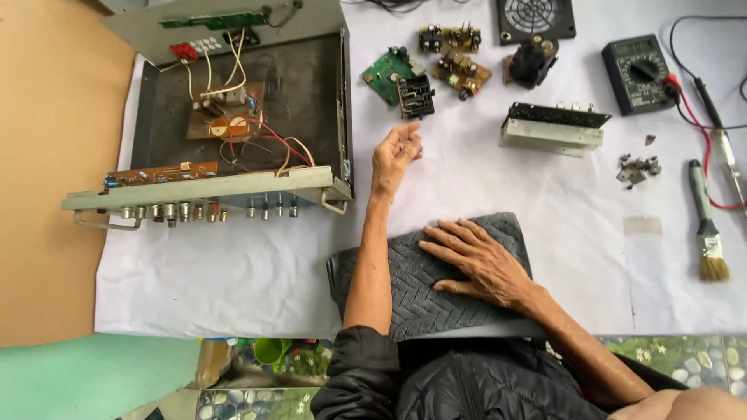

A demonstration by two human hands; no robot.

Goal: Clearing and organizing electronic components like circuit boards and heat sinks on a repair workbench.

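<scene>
We are resting our right hand (pixel 478 260) flat on a grey folded cloth (pixel 424 292), fingers spread and pressing on nothing else. Our left hand (pixel 395 154) is lying out on the white sheet (pixel 233 272) that is covering the worktop, fingers loosely curled and gripping nothing, its fingertips pointing toward a small black connector block (pixel 416 96) just beyond them.

Left of that hand, an opened metal amplifier chassis (pixel 233 124) is sitting with its brown circuit board (pixel 226 115) and loose red and white wires showing, its front panel (pixel 202 189) with a row of knobs facing us. Beside the connector block, a green circuit board (pixel 384 72) is lying, and further back two brown boards (pixel 459 54) crowded with parts. A black fan grille (pixel 535 17) is lying at the far edge, a black transformer-like part (pixel 531 61) just below it, and a grey metal bracket module (pixel 554 127) nearer to us. To the right, a multimeter (pixel 640 71) is trailing red and black leads, some loose screws (pixel 638 167) are lying scattered, and a paintbrush (pixel 706 225) is lying at the right edge.

Nothing is standing between our left hand and the connector block. A tan surface (pixel 47 117) is showing past the sheet's left edge, and a pebbled floor (pixel 685 358) below.
</scene>
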